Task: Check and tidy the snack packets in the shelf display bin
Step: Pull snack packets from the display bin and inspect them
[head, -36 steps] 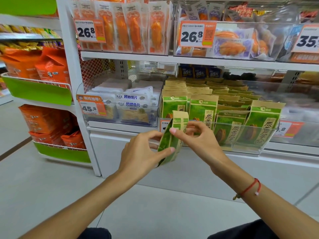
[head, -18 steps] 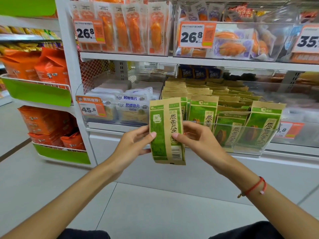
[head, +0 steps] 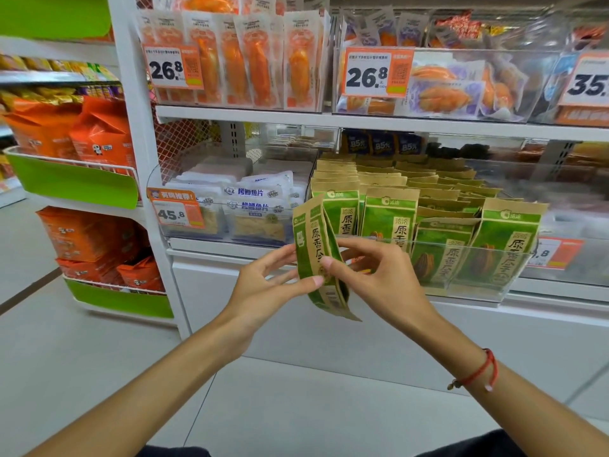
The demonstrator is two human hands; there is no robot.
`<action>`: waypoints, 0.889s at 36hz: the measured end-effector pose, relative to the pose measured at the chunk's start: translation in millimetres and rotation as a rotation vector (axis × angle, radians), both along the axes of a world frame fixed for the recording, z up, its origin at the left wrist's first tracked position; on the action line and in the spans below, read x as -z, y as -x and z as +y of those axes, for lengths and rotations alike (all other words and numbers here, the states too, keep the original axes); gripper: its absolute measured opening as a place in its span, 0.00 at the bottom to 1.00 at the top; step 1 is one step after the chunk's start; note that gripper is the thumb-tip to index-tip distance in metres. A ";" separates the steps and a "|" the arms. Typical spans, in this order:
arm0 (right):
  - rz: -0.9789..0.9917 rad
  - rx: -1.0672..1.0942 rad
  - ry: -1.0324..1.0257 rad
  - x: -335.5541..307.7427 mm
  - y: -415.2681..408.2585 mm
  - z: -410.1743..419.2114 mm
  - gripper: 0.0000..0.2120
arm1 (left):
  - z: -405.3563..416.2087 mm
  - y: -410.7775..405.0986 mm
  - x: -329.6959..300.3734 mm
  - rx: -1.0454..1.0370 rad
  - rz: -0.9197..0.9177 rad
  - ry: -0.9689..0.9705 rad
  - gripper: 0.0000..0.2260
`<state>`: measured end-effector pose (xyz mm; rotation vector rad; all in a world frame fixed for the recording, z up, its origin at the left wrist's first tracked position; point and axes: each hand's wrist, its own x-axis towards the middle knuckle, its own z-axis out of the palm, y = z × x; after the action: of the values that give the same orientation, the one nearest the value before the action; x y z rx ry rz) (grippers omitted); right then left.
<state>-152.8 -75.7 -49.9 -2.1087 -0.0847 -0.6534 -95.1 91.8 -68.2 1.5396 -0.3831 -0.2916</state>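
- Head view: green and kraft snack packet (head: 321,258) held in front of the clear display bin (head: 494,293), just below and at 7 o'clock of the bin's front-left row, off the shelf.
- Left hand (head: 263,291): thumb tip pressed on the packet's front face, other fingers behind its left edge, so pinching it.
- Right hand (head: 382,278): fingertip on the packet's right face near mid-height, remaining fingers curled loosely behind; looks like a light pinch on the same packet.
- Rest of the green packets (head: 392,219) stand upright in rows in the bin, at 1 to 3 o'clock of the hands; white fish-slice packets (head: 253,206) in the next bin at 10 o'clock.
- Handling, judged: light, paper-like pouch, semi-stiff, creases easily, contents loose and shifting; best held by the side edges or flat top seal, not squeezed mid-body.
- Versus half a second ago: packet then faced the camera flat; now turned edge-on, back panel swinging into view, bottom tilted toward 5 o'clock. Hands sit at much the same place.
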 end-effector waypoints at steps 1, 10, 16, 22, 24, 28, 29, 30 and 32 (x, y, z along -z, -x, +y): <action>-0.001 -0.019 0.000 0.1 0.1 1.1 0.12 | -0.3 0.8 -0.3 0.011 0.003 0.002 0.26; 0.049 -0.082 -0.109 0.1 -0.7 -1.2 0.10 | -0.7 0.3 -2.9 0.083 0.034 0.014 0.29; 0.084 -0.137 -0.164 0.1 2.2 -0.2 0.07 | -0.7 -1.2 -2.4 0.127 0.054 0.005 0.27; 0.096 -0.160 -0.164 -2.7 3.8 0.6 0.10 | -0.2 -5.5 -1.8 0.116 0.068 -0.009 0.30; 0.108 -0.172 -0.152 -3.0 4.2 0.3 0.10 | 0.0 -6.0 -0.9 0.098 0.070 -0.016 0.33; 0.170 -0.202 -0.119 -2.8 2.8 -1.1 0.11 | -0.8 -6.2 1.8 0.050 0.074 -0.027 0.38; 0.194 -0.218 -0.117 -3.1 2.7 -1.4 0.11 | -1.0 -6.1 2.3 0.036 0.081 -0.028 0.40; 0.219 -0.237 -0.113 -3.5 2.5 -1.8 0.11 | -1.3 -5.9 2.5 0.024 0.093 -0.029 0.40; 0.267 -0.276 -0.087 -4.1 2.4 -2.8 0.12 | -2.0 -5.1 2.1 0.004 0.118 -0.030 0.41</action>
<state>-155.2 -78.5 -45.8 -2.0323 -0.1904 -0.2060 -90.0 89.8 -70.3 1.5431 -0.2897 -0.3911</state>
